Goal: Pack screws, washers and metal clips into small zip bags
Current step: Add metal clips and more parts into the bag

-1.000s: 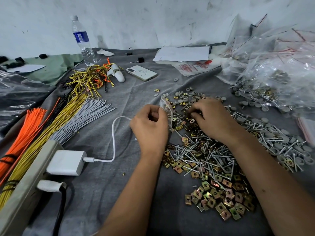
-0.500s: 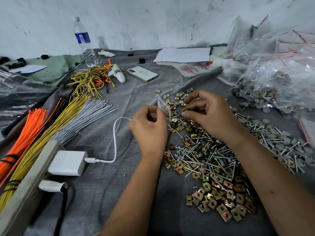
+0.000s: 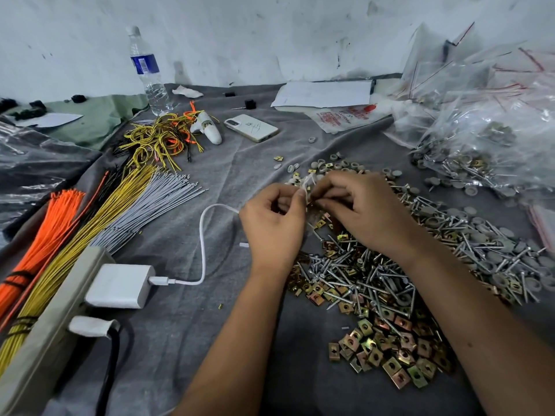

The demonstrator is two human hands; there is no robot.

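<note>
Zip bag: a small clear bag (image 3: 307, 187), crumpled and hard to make out, held above the grey cloth (image 3: 240, 175) just beyond the hardware pile; its mouth sits between the two hands.
Left hand: the left hand (image 3: 271, 225) pinches the bag's edge between thumb and curled fingers.
Right hand: the right hand (image 3: 360, 210) has its fingers curled, fingertips meeting the bag's mouth; it seems to pinch something small there (what it is cannot be told).
Screws: silver screws (image 3: 354, 274) lie in a tangled heap under the right wrist, long axes pointing every way.
Metal clips: square brass-coloured clips (image 3: 390, 346), each with a centre hole, lie flat in a loose patch nearest the camera.
Washers: round grey washers (image 3: 324, 168) are scattered just beyond the hands and along the right side of the pile.
Packed bags: clear bags (image 3: 480, 145) of mixed hardware with red zip strips are piled at far right.
Writing: the water bottle (image 3: 148, 73) has a blue label, its text too small to read; a plastic wrapper (image 3: 345, 117) carries red print, also unreadable.
Phone: a white phone (image 3: 250, 127) lies face down.
Wires: orange, yellow and grey wire bundles (image 3: 99, 217) fan out at left.
</note>
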